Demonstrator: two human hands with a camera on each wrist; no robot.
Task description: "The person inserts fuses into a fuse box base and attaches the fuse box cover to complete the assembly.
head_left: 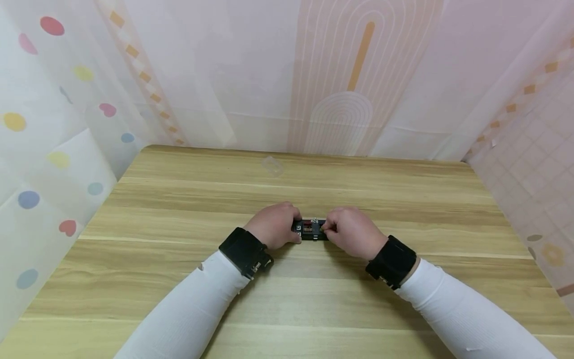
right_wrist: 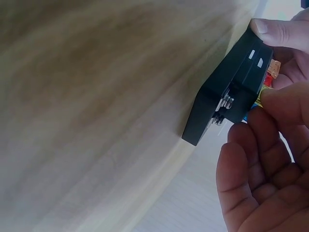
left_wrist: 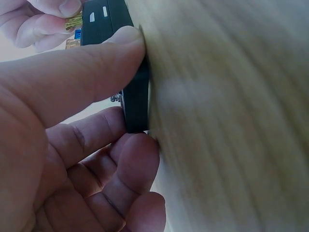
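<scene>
A small black block (head_left: 309, 230) with red and other coloured inserts lies on the wooden table (head_left: 287, 309) between my hands. My left hand (head_left: 274, 225) grips its left end; in the left wrist view the thumb (left_wrist: 111, 53) presses one side of the black block (left_wrist: 136, 99) and curled fingers (left_wrist: 137, 159) the other. My right hand (head_left: 353, 232) is at the block's right end. Its fingertips (right_wrist: 277, 99) pinch a small yellow insert (right_wrist: 261, 96) seated in the black block (right_wrist: 231, 94), next to an orange insert (right_wrist: 274, 68).
The table runs wide to both sides and to the back, where a faint round mark (head_left: 272, 166) shows. Patterned curtain walls (head_left: 341, 75) close it in at the back, left and right. White sleeves and black wrist bands cover my forearms.
</scene>
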